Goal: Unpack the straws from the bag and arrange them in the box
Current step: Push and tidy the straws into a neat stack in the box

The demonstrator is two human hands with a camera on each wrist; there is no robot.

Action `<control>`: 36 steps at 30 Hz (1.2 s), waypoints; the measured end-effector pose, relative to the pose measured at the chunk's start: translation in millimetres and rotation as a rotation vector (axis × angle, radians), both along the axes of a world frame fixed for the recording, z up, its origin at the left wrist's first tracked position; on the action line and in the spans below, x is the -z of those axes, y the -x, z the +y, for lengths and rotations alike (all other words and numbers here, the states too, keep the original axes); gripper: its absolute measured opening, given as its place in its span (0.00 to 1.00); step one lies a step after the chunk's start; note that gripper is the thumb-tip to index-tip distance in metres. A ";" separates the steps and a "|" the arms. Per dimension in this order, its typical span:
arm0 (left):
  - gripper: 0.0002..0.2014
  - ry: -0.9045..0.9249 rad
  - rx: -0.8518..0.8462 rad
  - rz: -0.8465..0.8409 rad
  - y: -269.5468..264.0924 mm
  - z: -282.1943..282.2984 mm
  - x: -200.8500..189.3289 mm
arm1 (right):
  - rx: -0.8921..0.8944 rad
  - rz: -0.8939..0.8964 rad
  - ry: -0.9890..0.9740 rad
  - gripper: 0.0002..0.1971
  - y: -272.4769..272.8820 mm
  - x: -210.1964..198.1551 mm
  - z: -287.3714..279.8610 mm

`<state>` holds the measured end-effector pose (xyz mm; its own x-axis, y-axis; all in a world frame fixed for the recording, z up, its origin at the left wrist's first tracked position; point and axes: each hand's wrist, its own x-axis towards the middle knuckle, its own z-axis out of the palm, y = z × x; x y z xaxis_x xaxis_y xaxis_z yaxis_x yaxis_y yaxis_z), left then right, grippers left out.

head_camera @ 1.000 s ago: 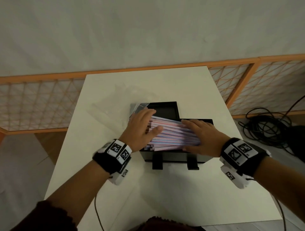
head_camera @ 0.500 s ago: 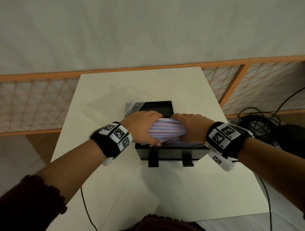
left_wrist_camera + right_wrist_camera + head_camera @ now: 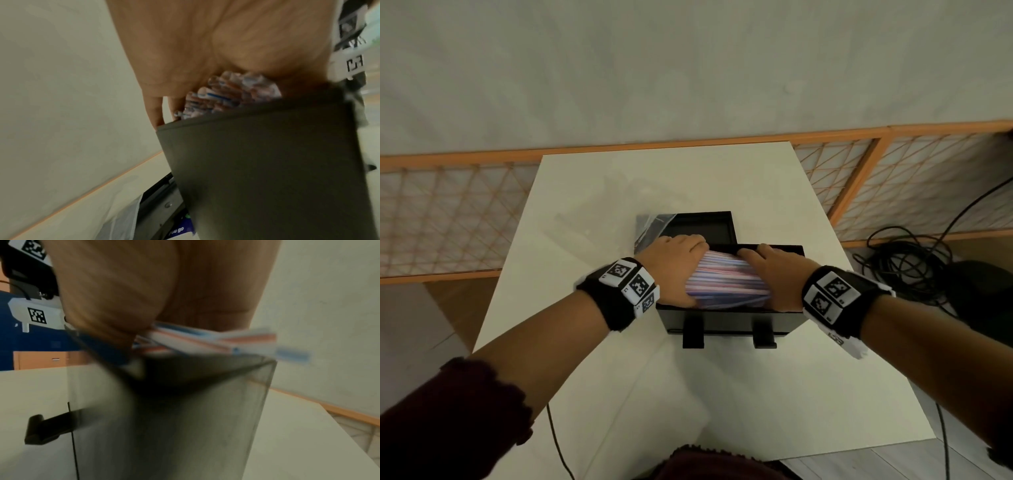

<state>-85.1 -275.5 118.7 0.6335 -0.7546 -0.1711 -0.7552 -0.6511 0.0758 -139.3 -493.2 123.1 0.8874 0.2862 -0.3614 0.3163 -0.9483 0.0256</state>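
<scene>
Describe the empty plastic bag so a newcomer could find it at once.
Start at the white table and find the black box between the hands. Just behind the box's left rear corner lies the plastic bag, flat on the tabletop. It is the only clear, crinkled thing there, almost see-through.

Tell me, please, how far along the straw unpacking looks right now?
Done: the straws are out of the clear bag, which lies behind the black box. In hand: left hand and right hand hold the bundle's ends at the rim. Left: settling them inside.
</scene>
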 end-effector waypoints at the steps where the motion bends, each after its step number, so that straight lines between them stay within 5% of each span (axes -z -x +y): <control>1: 0.44 -0.013 -0.009 0.000 0.0 -2.1 0.2 | 0.022 0.033 -0.033 0.47 -0.7 0.4 1.7; 8: 0.36 0.120 -0.004 -0.067 0.3 2.2 -2.8 | 0.045 -0.014 -0.183 0.34 3.7 -3.8 -4.7; 11: 0.40 0.089 0.017 -0.162 4.2 1.6 -8.9 | 0.040 -0.038 -0.203 0.36 6.8 -4.5 -8.6; 22: 0.59 -0.059 0.003 0.060 4.4 -5.3 -41.2 | 0.007 -0.001 0.058 0.42 -1.1 -21.0 -7.5; 26: 0.66 -0.212 0.039 0.073 14.1 -34.7 -23.0 | 0.016 0.052 0.115 0.39 -2.5 -22.6 3.0; 29: 0.66 -0.156 0.031 0.083 10.2 -37.4 -6.5 | 0.006 -0.086 0.094 0.42 4.4 -30.2 1.3; 33: 0.57 0.005 0.044 0.145 -2.1 -35.4 -3.3 | -0.237 -0.343 -0.283 0.19 25.0 -33.7 0.5; 35: 0.54 -0.022 0.052 0.189 -5.3 -35.7 -4.6 | -0.327 -0.256 -0.355 0.06 32.9 -31.6 4.3; 36: 0.52 -0.037 0.052 0.207 -6.5 -36.8 -5.6 | -0.342 -0.170 -0.309 0.08 35.0 -28.9 6.6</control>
